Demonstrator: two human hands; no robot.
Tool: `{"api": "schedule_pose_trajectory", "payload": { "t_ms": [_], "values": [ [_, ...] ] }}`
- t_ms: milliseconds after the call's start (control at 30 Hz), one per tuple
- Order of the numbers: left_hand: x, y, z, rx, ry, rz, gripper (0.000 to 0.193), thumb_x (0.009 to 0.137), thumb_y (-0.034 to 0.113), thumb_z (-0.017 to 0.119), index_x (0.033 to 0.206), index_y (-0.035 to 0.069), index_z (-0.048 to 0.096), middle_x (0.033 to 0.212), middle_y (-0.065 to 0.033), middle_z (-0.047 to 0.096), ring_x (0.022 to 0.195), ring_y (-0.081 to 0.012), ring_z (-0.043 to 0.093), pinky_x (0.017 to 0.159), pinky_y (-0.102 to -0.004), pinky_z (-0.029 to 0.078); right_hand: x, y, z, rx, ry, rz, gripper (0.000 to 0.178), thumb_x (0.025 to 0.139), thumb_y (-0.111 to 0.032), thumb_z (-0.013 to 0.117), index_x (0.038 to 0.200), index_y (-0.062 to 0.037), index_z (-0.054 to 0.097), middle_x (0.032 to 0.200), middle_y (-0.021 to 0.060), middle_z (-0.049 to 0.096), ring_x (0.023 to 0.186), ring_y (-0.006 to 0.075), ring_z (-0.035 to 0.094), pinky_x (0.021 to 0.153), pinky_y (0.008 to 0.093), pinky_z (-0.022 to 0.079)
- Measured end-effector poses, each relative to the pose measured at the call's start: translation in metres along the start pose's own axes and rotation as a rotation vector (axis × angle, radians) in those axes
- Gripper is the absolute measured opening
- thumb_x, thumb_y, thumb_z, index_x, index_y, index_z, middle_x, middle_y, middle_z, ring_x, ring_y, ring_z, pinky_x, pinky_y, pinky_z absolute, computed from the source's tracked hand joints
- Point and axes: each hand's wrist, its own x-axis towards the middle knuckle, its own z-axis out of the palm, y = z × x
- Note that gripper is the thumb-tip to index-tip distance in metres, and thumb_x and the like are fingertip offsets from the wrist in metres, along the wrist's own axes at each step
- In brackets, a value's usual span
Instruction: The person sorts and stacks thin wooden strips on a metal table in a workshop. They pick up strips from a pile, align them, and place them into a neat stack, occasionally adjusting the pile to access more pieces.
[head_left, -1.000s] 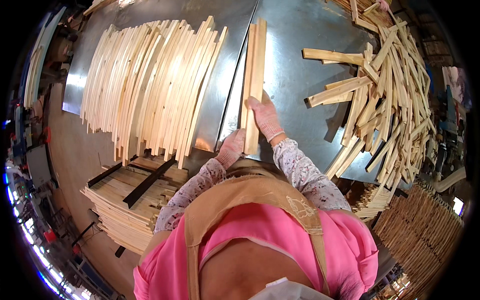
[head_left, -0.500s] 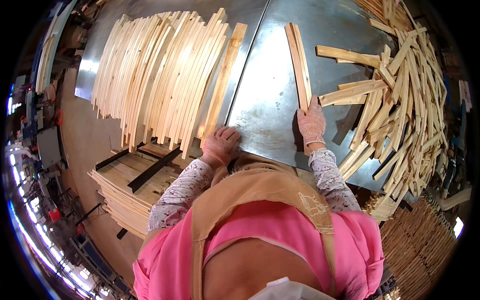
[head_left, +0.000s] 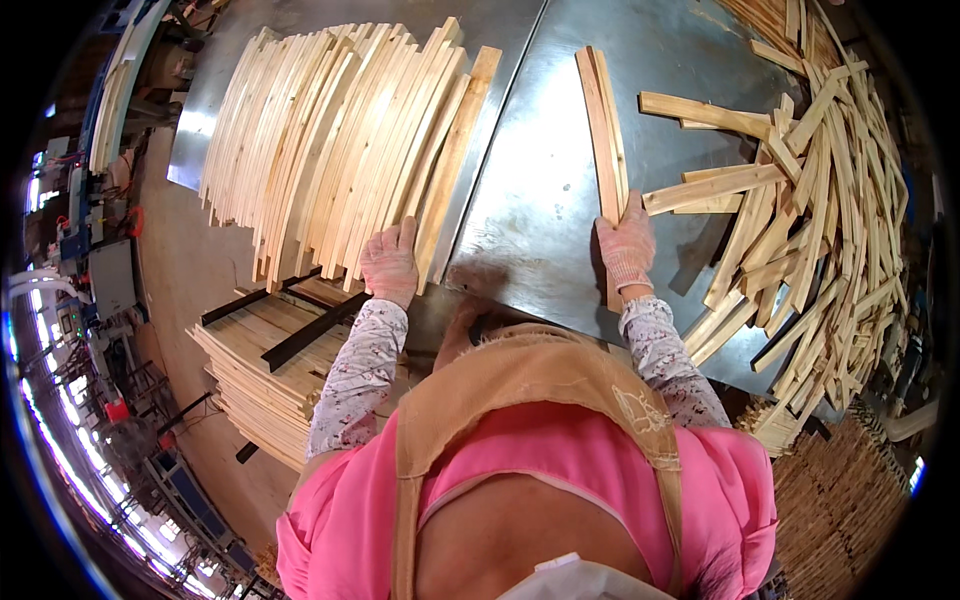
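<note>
My right hand [head_left: 626, 245], in a pinkish work glove, is closed round the near part of two narrow wooden strips [head_left: 602, 130]. They lie side by side on the metal tabletop, pointing away from me. On the left, my gloved left hand [head_left: 390, 265] has its thumb and fingers closed about the near end of a strip [head_left: 437, 150] at the right side of a long row of strips [head_left: 330, 140]. Just right of that hand lies one more strip [head_left: 462, 160], slightly apart from the row.
A tangled heap of loose strips [head_left: 815, 220] covers the table's right side, some jutting toward the middle. The metal table [head_left: 530, 200] has a seam running away from me. Below its left edge stands a stack of boards [head_left: 255, 385] with dark bars on top. More bundled wood [head_left: 840, 500] lies low right.
My left hand has moved left and away from me, from beside the lone strip's near end onto the row's right edge. A strip there now stands slightly apart. My right hand stays put.
</note>
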Motion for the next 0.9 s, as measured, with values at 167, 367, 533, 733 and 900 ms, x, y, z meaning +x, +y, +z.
{"api": "schedule_pose_trajectory", "payload": {
  "t_ms": [167, 367, 533, 733, 900],
  "values": [
    [-0.009, -0.012, 0.004, -0.673, -0.111, -0.396, 0.060, 0.090, 0.011, 0.068, 0.149, 0.006, 0.056, 0.124, -0.0174, 0.068, 0.116, -0.0352, 0.065, 0.102, -0.0476, 0.051, -0.013, -0.058, -0.015, 0.146, 0.274, -0.481, 0.073, 0.089, -0.027, 0.074, 0.151, 0.0031, 0.052, 0.120, 0.0229, 0.071, 0.113, 0.0421, 0.066, 0.100, 0.0521, 0.054],
    [0.016, -0.066, -0.022, -1.625, -0.114, -0.554, 0.061, 0.091, 0.003, 0.069, 0.149, -0.011, 0.055, 0.139, -0.0154, 0.068, 0.125, -0.0217, 0.064, 0.109, -0.0317, 0.049, -0.014, -0.209, 0.046, 0.069, -0.319, -0.358, 0.093, 0.091, -0.048, 0.076, 0.162, -0.0026, 0.035, 0.129, 0.0207, 0.068, 0.114, 0.0381, 0.069, 0.098, 0.0490, 0.054],
    [0.040, -0.166, -0.035, -0.507, -0.121, -0.463, 0.069, 0.094, 0.026, 0.071, 0.157, 0.005, 0.054, 0.148, -0.0203, 0.063, 0.143, -0.0342, 0.053, 0.123, -0.0442, 0.038, -0.016, -0.277, 0.086, -0.013, -0.208, -0.227, 0.104, 0.090, -0.044, 0.078, 0.169, -0.0047, 0.023, 0.137, 0.0205, 0.061, 0.118, 0.0384, 0.068, 0.096, 0.0481, 0.056],
    [0.055, -0.233, -0.041, 0.103, -0.289, -0.689, 0.120, 0.078, 0.069, 0.078, 0.173, 0.019, 0.026, 0.176, -0.0197, 0.026, 0.162, -0.0386, 0.024, 0.129, -0.0558, 0.020, -0.017, -0.298, 0.094, 0.208, -0.193, 0.123, 0.102, 0.089, -0.033, 0.078, 0.168, -0.0033, 0.022, 0.136, 0.0253, 0.062, 0.120, 0.0436, 0.069, 0.100, 0.0475, 0.060],
    [0.059, -0.246, -0.042, -0.091, -0.381, -0.575, 0.118, 0.081, 0.069, 0.077, 0.174, 0.018, 0.026, 0.175, -0.0217, 0.026, 0.163, -0.0387, 0.022, 0.130, -0.0549, 0.019, 0.009, -0.283, 0.111, 0.580, -0.184, 0.135, 0.077, 0.086, -0.028, 0.077, 0.148, 0.0068, 0.050, 0.122, 0.0323, 0.071, 0.119, 0.0430, 0.071, 0.101, 0.0482, 0.058]
  ]
}}
